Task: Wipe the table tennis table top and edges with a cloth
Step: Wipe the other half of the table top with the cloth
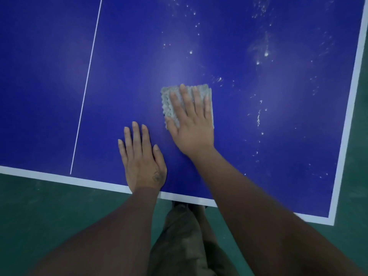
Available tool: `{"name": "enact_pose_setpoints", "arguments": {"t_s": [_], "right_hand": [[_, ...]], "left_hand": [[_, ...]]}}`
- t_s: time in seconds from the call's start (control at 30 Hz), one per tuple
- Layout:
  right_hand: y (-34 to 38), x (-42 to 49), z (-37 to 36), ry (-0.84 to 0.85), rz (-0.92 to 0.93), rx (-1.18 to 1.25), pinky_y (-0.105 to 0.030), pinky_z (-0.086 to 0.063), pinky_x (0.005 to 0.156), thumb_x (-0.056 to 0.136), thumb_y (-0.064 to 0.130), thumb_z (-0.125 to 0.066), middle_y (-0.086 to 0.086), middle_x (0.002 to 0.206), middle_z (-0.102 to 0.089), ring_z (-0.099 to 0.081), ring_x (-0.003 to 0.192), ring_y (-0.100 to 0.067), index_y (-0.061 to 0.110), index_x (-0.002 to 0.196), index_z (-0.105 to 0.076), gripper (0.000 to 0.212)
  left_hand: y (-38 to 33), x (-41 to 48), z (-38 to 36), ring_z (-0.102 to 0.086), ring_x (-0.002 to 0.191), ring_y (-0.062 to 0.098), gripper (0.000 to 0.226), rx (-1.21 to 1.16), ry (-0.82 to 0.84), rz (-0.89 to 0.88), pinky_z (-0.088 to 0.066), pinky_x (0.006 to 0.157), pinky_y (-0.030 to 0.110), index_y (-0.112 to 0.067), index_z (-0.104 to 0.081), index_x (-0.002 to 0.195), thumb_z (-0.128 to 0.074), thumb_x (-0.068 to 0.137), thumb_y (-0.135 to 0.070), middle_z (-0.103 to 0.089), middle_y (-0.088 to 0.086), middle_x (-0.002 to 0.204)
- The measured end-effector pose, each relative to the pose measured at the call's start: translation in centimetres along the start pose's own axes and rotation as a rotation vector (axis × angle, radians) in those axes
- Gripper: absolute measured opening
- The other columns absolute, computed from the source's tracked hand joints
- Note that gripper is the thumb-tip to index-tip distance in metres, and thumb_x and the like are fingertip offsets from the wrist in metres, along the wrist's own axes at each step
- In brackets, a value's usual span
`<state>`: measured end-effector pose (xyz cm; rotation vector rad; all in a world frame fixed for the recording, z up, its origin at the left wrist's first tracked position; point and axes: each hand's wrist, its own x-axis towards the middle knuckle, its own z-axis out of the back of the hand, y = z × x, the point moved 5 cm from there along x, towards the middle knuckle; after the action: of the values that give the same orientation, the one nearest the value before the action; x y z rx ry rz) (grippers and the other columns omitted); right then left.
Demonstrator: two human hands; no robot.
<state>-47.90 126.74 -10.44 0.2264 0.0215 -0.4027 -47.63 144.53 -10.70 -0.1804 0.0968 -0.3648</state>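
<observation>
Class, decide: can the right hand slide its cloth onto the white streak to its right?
Probably yes. The right hand lies flat on the cloth, and only open table top separates it from the streak.

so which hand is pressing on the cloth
The right hand, fingers flat on the grey cloth; the left hand rests on bare blue table.

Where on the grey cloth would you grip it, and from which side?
Probably its left edge, pinched from the left: the cloth lies flat on the table, the right hand covers most of it, and that strip is bare.
</observation>
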Motion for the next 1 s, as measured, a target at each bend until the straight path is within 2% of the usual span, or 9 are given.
{"name": "enact_pose_setpoints", "arguments": {"t_s": [0.1, 0.23, 0.37, 0.47, 0.57, 0.67, 0.73, 0.87, 1.0], "right_hand": [[-4.8, -1.1, 0.7, -0.030, -0.058, -0.037, -0.058, -0.010, 0.132, 0.110, 0.055, -0.032, -0.001, 0.179, -0.014, -0.009, 0.166, -0.030, 0.026, 0.171, -0.022, 0.068], [-13.3, -6.0, 2.4, -0.004, -0.367, -0.049, -0.060, -0.007, 0.132, 0.110, 0.056, -0.026, -0.001, 0.180, -0.005, -0.004, 0.166, -0.030, 0.027, 0.172, -0.012, 0.069], [-12.0, -7.2, 2.6, -0.016, -0.556, -0.064, -0.064, -0.005, 0.130, 0.111, 0.051, -0.021, -0.008, 0.180, -0.007, -0.006, 0.165, -0.037, 0.021, 0.172, -0.014, 0.068], [-6.1, -5.3, 1.6, -0.024, -0.478, -0.060, -0.065, -0.007, 0.130, 0.110, 0.047, -0.025, -0.009, 0.179, -0.009, -0.008, 0.165, -0.038, 0.020, 0.172, -0.015, 0.068], [-1.2, -5.4, 0.7, 0.047, -0.199, -0.049, -0.062, -0.007, 0.131, 0.110, 0.051, -0.029, -0.006, 0.180, -0.005, -0.001, 0.166, -0.035, 0.023, 0.172, -0.012, 0.070], [-3.2, -7.8, 0.8, 0.069, -0.045, -0.059, -0.059, -0.010, 0.131, 0.111, 0.051, -0.033, -0.003, 0.180, -0.007, -0.001, 0.166, -0.030, 0.025, 0.172, -0.014, 0.069], [-7.6, -9.5, 1.3, 0.044, -0.132, -0.085, -0.060, -0.010, 0.131, 0.111, 0.049, -0.034, -0.002, 0.180, -0.010, -0.006, 0.166, -0.031, 0.026, 0.171, -0.018, 0.067], [-15.1, -12.7, 2.7, 0.028, -0.528, -0.045, -0.061, -0.006, 0.131, 0.111, 0.049, -0.028, -0.001, 0.180, -0.004, -0.003, 0.166, -0.030, 0.027, 0.172, -0.012, 0.067], [-11.4, -11.7, 2.1, -0.009, -0.617, -0.065, -0.065, -0.008, 0.130, 0.111, 0.044, -0.032, -0.007, 0.180, -0.005, -0.005, 0.165, -0.036, 0.022, 0.172, -0.012, 0.068]], "left_hand": [[0.0, 0.0, 0.2, -0.003, 0.169, 0.028, 0.064, -0.011, -0.001, 0.003, -0.010, 0.136, 0.056, -0.008, -0.024, 0.171, -0.034, 0.112, -0.032, -0.011, 0.008, 0.182], [-0.2, 0.0, 0.3, -0.003, 0.169, 0.029, 0.064, -0.013, 0.009, 0.003, -0.009, 0.136, 0.056, -0.009, -0.023, 0.171, -0.032, 0.112, -0.033, -0.011, 0.008, 0.181], [-0.1, -0.1, 0.1, -0.001, 0.169, 0.029, 0.065, 0.005, 0.029, 0.001, -0.008, 0.135, 0.057, -0.009, -0.019, 0.172, -0.029, 0.112, -0.034, -0.008, 0.008, 0.182], [-0.1, -0.1, 0.1, -0.003, 0.168, 0.030, 0.065, 0.000, 0.017, -0.001, -0.007, 0.135, 0.057, -0.008, -0.021, 0.172, -0.031, 0.112, -0.033, -0.010, 0.009, 0.182], [0.0, -0.2, 0.1, -0.005, 0.168, 0.031, 0.064, -0.005, -0.004, -0.004, -0.008, 0.135, 0.057, -0.008, -0.022, 0.171, -0.032, 0.113, -0.032, -0.012, 0.009, 0.181], [0.0, -0.2, 0.0, -0.004, 0.168, 0.031, 0.064, -0.005, 0.006, -0.002, -0.009, 0.135, 0.057, -0.008, -0.021, 0.172, -0.030, 0.113, -0.033, -0.011, 0.009, 0.182], [0.0, -0.2, 0.0, -0.003, 0.168, 0.031, 0.065, 0.000, 0.007, 0.004, -0.008, 0.135, 0.057, -0.009, -0.020, 0.172, -0.029, 0.113, -0.033, -0.009, 0.009, 0.182], [-0.1, -0.1, 0.0, -0.003, 0.168, 0.031, 0.065, -0.007, 0.000, -0.002, -0.007, 0.135, 0.057, -0.009, -0.020, 0.172, -0.031, 0.112, -0.032, -0.010, 0.009, 0.182], [-0.1, -0.3, 0.0, -0.003, 0.168, 0.031, 0.065, -0.003, -0.005, -0.006, -0.007, 0.135, 0.058, -0.009, -0.020, 0.172, -0.031, 0.112, -0.032, -0.010, 0.009, 0.182]]}}
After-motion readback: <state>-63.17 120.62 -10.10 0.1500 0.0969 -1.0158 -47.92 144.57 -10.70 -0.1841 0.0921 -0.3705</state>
